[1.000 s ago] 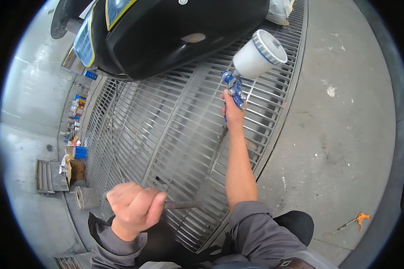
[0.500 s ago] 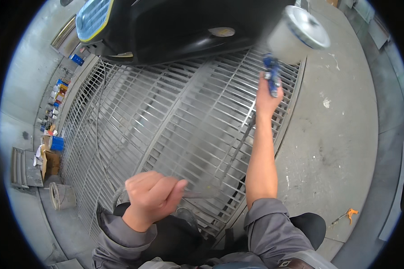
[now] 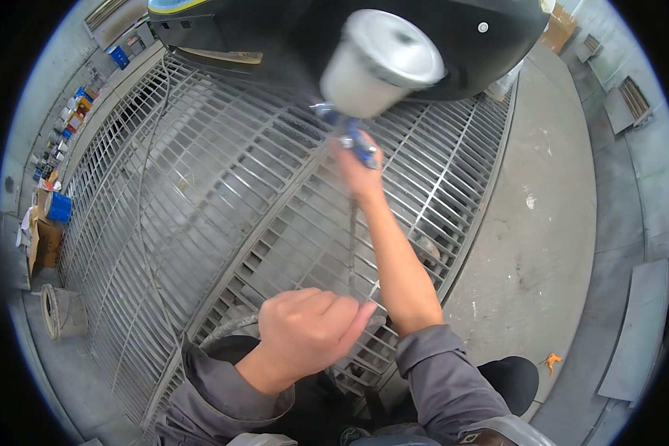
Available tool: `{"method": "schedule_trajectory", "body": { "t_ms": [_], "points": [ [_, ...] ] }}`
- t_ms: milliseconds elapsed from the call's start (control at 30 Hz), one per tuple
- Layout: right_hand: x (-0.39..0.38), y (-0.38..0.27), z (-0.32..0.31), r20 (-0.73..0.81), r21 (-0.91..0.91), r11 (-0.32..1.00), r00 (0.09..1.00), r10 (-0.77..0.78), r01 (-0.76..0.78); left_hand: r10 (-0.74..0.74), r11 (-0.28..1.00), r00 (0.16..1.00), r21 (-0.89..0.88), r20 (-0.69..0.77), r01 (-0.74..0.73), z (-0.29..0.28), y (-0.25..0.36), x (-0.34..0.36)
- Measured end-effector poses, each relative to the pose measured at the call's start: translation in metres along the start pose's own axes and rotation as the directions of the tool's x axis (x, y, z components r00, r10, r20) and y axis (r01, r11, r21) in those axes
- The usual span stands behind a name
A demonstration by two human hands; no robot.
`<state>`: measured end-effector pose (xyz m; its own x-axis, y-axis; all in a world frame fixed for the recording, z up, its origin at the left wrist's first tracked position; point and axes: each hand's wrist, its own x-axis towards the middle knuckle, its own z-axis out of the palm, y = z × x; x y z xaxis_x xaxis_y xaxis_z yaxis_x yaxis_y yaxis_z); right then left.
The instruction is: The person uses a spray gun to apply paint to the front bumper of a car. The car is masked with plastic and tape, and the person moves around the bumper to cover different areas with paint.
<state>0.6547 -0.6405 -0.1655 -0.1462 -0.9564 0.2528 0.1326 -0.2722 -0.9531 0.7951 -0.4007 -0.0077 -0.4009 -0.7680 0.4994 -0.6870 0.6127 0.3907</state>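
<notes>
My right hand (image 3: 360,167) is wrapped round the handle of a blue spray gun (image 3: 355,145), somewhat blurred. On top of the gun sits a whitish paint cup (image 3: 364,82) with a pale lid. Just beyond it lies a large black car bumper (image 3: 275,44), across the top of the view. Nearer to me, my left hand (image 3: 308,331) is closed in a fist on a grey air hose (image 3: 351,253). The hose runs up from beside this fist toward the gun, and a stretch shows again left of the fist. The fingers hide the part inside the hand.
Metal floor grating (image 3: 201,193) spreads below, with a thin cable (image 3: 141,215) lying over it. Along the left wall stand several cans, a blue tin (image 3: 58,207), a cardboard box (image 3: 46,241) and a bucket (image 3: 65,312). An orange blow gun (image 3: 552,362) lies on the concrete at right.
My right hand has swung left with the spray gun, in front of the bumper. My left fist appears farther right. The view has shifted to the right, showing more of the bumper's right end.
</notes>
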Motion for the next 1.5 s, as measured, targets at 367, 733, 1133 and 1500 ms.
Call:
{"method": "schedule_trajectory", "body": {
  "t_ms": [367,733,1133,1500],
  "points": [
    [0.010,-0.044,-0.188,-0.690,-0.256,0.961,0.677,-0.258,0.106,0.107,0.992,0.978,-0.088,0.177,-0.092,0.014,-0.003,0.009],
    [0.017,-0.158,0.036,0.297,-0.287,0.954,0.955,-0.001,0.090,0.107,0.993,0.524,-0.117,0.845,-0.012,0.038,-0.011,0.010],
    [0.055,-0.206,-0.244,-0.557,-0.422,0.905,0.775,-0.298,0.045,0.170,0.985,0.479,-0.168,0.861,-0.046,0.077,0.025,0.042],
    [0.096,-0.348,-0.038,-0.032,-0.472,0.877,0.996,0.083,-0.088,-0.083,0.923,0.580,-0.157,0.810,0.352,0.018,0.092,-0.015]
  ]
}}
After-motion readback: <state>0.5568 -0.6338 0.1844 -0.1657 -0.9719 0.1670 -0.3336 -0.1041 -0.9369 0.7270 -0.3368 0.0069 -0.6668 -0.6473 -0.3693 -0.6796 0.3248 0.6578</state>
